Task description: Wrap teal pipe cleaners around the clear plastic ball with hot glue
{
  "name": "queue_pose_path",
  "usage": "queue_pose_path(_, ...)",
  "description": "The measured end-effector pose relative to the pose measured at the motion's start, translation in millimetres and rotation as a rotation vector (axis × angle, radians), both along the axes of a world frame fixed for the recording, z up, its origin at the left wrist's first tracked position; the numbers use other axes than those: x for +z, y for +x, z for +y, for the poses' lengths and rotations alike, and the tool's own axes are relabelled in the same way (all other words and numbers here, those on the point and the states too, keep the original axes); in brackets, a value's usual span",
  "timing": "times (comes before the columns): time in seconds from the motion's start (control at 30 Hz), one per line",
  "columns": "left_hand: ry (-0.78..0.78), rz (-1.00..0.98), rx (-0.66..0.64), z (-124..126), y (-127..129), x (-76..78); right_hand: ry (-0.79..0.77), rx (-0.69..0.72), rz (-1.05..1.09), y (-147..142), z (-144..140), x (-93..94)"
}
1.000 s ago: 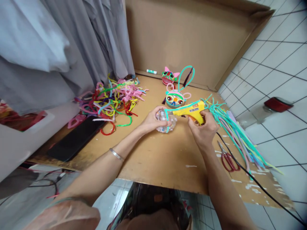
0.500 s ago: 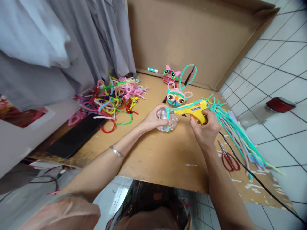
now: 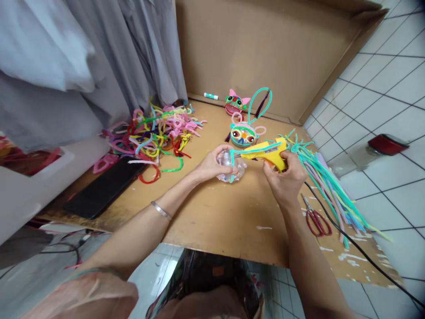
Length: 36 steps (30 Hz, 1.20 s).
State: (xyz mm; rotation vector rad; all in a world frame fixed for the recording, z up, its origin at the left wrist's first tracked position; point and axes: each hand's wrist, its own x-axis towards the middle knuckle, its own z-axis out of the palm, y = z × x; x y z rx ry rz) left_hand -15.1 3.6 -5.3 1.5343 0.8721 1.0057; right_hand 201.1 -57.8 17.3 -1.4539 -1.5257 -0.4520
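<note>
My left hand [image 3: 214, 164] is closed around a clear, bumpy plastic ball [image 3: 237, 172] above the table. A turquoise pipe cleaner [image 3: 232, 161] runs down over the ball, and its loose end stretches right, past the glue gun. In my right hand [image 3: 288, 175] is a yellow hot glue gun [image 3: 265, 153], gripped by its handle. Its nozzle points left and meets the ball near the pipe cleaner; whether glue is coming out cannot be seen. Just behind stands a decorated ball with a face [image 3: 244, 135], pink loop ears and a turquoise loop handle.
Tangled pipe cleaners [image 3: 159, 133] and a black phone-like slab [image 3: 106, 188] lie left. Straight pipe cleaners [image 3: 328, 190], red-handled scissors [image 3: 317, 221] and the black cord [image 3: 348, 241] lie right. Behind are a second face ornament [image 3: 235, 105], a glue stick [image 3: 211, 96] and a cardboard wall [image 3: 265, 53].
Both hands keep nearly the same pose. The loose end of the turquoise pipe cleaner has dropped slightly beside the glue gun.
</note>
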Motion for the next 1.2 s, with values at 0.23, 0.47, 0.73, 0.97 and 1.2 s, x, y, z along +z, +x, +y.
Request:
queue_pose_path(0.23,-0.024,-0.015,-0.019,-2.0,1.1,2.7,0.012,0.0,0.007,0.6,0.2,-0.1)
queue_pose_path(0.47,-0.023,0.018,-0.031,-2.9,1.5,3.4,0.005,-0.012,0.005,0.4,0.8,1.0)
queue_pose_path(0.73,-0.033,-0.012,-0.026,-2.3,2.0,2.9,0.025,-0.02,-0.056,3.3,0.1,2.3)
queue_pose_path(0.97,-0.008,0.009,-0.031,-1.5,1.0,1.3,0.032,-0.037,-0.029,2.0,-0.4,2.3)
queue_pose_path(1.2,-0.014,0.0,-0.034,-2.0,1.4,2.4,0.031,-0.018,-0.04,2.0,-0.7,3.0)
